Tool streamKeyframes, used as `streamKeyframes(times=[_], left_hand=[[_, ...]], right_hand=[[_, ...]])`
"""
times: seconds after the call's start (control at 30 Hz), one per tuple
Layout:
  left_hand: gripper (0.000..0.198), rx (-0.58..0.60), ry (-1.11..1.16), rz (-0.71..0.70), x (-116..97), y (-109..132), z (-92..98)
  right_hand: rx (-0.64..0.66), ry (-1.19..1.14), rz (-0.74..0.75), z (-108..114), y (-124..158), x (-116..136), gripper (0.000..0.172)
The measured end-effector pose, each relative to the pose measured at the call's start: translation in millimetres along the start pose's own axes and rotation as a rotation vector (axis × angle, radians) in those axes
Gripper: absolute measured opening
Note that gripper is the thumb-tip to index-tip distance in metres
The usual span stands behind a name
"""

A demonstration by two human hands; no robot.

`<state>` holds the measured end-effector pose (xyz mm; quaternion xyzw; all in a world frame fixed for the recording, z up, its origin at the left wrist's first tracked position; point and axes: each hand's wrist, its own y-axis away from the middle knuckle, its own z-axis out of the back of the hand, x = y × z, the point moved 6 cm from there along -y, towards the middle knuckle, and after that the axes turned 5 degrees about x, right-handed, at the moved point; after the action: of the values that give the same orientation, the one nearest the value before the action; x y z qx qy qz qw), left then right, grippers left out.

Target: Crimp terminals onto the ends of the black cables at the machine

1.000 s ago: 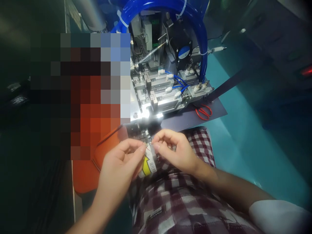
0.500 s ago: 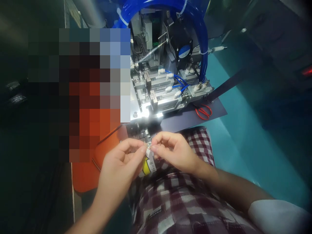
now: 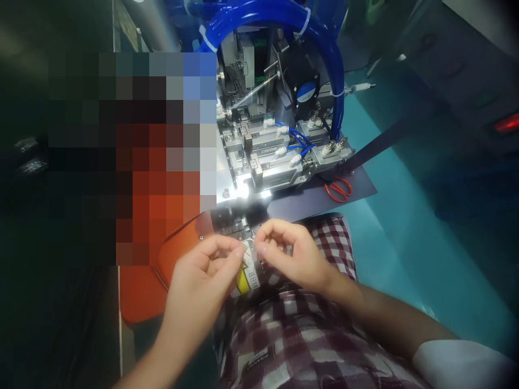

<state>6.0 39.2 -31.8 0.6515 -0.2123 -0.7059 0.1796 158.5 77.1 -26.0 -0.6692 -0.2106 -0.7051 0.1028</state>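
Observation:
My left hand (image 3: 203, 281) and my right hand (image 3: 287, 254) meet low in the middle of the view, both with thumb and forefinger pinched. Between the fingertips sits a tiny metal part (image 3: 248, 247), too small to name. Just under the fingertips lies a white label with a yellow mark and print (image 3: 248, 276). Behind them a dark fixture block (image 3: 233, 224) pokes out at the front of a metal machine (image 3: 267, 156). My lap in checked cloth (image 3: 292, 335) fills the bottom.
Thick blue hoses (image 3: 284, 16) arch over the machine, thin blue tubes run to its white fittings. Red-handled scissors (image 3: 338, 188) lie on a dark mat (image 3: 316, 197) to the right. An orange cover (image 3: 178, 248) sits left of my hands. A teal surface (image 3: 405, 237) spreads right.
Both hands stay pinched together at the same spot; they have shifted slightly down in the view as the camera tilted a little.

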Motion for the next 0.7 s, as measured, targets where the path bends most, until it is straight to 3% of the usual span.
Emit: streamKeyframes(times=[0.23,0.4,0.53,0.7], left_hand=[[0.035,-0.031,-0.025,-0.037,-5.9,2.8,-1.1],[0.024,-0.055,-0.058,-0.126,-13.8,5.9,-4.2],[0.017,-0.091,-0.082,-0.19,-18.0,8.4,-3.8],[0.016,-0.101,-0.104,-0.202,-19.1,9.6,-2.2]], right_hand=[[-0.071,0.34,0.272,5.5,6.2,22.9,0.008],[-0.073,0.521,0.369,2.3,7.8,29.7,0.01],[-0.049,0.47,0.302,4.1,7.0,26.6,0.009],[-0.004,0.193,0.061,7.6,3.0,10.5,0.005]])
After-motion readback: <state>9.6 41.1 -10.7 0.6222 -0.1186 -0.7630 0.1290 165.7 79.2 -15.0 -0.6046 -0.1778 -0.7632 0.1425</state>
